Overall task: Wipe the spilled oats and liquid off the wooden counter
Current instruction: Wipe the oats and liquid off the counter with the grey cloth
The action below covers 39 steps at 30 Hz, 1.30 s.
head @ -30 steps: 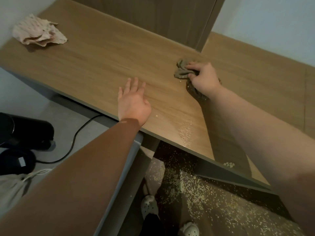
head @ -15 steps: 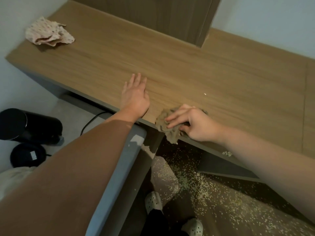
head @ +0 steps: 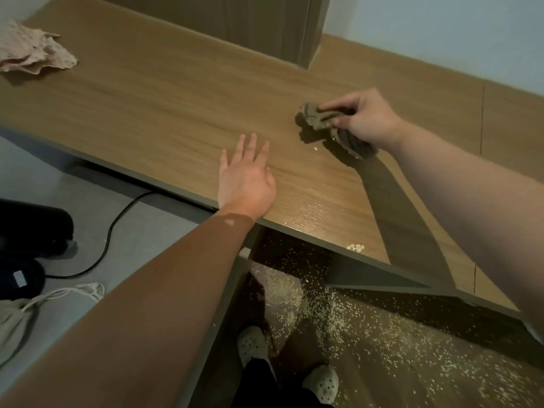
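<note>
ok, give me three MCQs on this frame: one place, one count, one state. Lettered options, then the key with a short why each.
1. Where is the small oat cluster left on the counter?
A. at the far left corner
B. against the back panel
C. at the near edge, to the right of the left hand

2. How many cloths are on the counter?
A. one
B. two
C. three

3. How is the left hand?
A. flat on the counter, fingers straight
B. gripping a cloth
C. hanging below the counter

Key:
1 C, since the cluster sits right at the front edge.
2 B, since there is a pink cloth at far left and a grey rag gripped by the right hand.
3 A, since it lies palm down and holds nothing.
</note>
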{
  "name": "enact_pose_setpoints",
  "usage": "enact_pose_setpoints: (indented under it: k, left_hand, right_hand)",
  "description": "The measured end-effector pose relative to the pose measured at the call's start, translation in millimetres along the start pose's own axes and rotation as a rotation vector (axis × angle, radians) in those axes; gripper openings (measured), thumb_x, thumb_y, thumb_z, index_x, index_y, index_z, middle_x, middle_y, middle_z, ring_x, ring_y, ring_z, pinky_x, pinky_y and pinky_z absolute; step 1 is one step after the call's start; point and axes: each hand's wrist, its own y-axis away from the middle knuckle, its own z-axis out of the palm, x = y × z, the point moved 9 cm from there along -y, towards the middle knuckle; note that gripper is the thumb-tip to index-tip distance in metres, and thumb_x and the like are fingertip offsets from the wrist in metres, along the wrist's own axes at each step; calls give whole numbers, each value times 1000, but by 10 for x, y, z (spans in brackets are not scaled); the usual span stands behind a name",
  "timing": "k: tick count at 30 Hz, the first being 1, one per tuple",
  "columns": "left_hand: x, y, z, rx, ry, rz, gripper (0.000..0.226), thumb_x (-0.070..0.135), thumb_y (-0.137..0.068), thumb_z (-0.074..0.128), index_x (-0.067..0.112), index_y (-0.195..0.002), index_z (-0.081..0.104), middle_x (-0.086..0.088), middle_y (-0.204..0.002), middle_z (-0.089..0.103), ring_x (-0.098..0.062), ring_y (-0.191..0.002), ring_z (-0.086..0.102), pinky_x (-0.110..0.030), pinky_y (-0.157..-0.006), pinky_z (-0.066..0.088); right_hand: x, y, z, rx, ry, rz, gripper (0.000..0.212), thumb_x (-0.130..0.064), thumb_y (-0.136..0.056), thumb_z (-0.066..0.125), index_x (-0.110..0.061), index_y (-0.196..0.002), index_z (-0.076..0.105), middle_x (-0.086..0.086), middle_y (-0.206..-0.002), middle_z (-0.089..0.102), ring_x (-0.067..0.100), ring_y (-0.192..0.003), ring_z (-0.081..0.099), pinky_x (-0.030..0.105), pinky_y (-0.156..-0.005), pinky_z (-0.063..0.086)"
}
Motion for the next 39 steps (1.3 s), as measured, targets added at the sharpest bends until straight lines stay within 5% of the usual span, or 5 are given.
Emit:
enact_pose_setpoints:
  k: [6, 14, 23, 31, 39]
  left_hand:
    - [14, 4, 1, 8, 3, 7, 56, 28, -101, 29, 21, -156, 21, -5, -165, 11, -21, -153, 3, -49, -123, 6]
    - [30, 11, -16, 2, -10, -3, 55, 28, -102, 28, 21, -156, 21, -5, -165, 11, -22, -153, 4, -50, -123, 8]
    - [-57, 29, -12, -54, 16, 148, 54, 26, -105, 28, 21, -158, 14, -3, -166, 6, -19, -153, 0, -39, -124, 3]
    - [-201, 65, 19, -49, -126, 105, 58, 36, -104, 19, 20, -158, 4, -6, -166, -3, -23, -152, -5, -48, -123, 3]
    - [-215, 48, -13, -48, -43, 100, 56, 29, -104, 28, 23, -158, 12, -4, -166, 3, -20, -153, -2, -46, -124, 4]
  right_hand:
    - [143, 353, 292, -85, 113, -154, 37, -1, -92, 60, -19, -124, 64, -6, -142, 51, -2, -126, 34, -7, -96, 14]
    - [525, 1557, 570, 14, 121, -158, 48, -5, -82, 69, -33, -119, 58, -21, -128, 53, 9, -119, 40, 50, -113, 31]
    - [237, 1725, 336, 247, -29, -133, 45, 0, -87, 62, -31, -119, 59, -22, -125, 50, 3, -123, 41, 18, -110, 32]
    - [640, 456, 7, 434, 422, 220, 44, -33, -101, 42, -25, -144, 46, -1, -157, 33, 31, -143, 24, 48, -111, 22]
    - [4, 634, 744, 247, 535, -292, 37, -28, -97, 51, -30, -132, 59, -6, -144, 51, 26, -126, 40, 49, -100, 35]
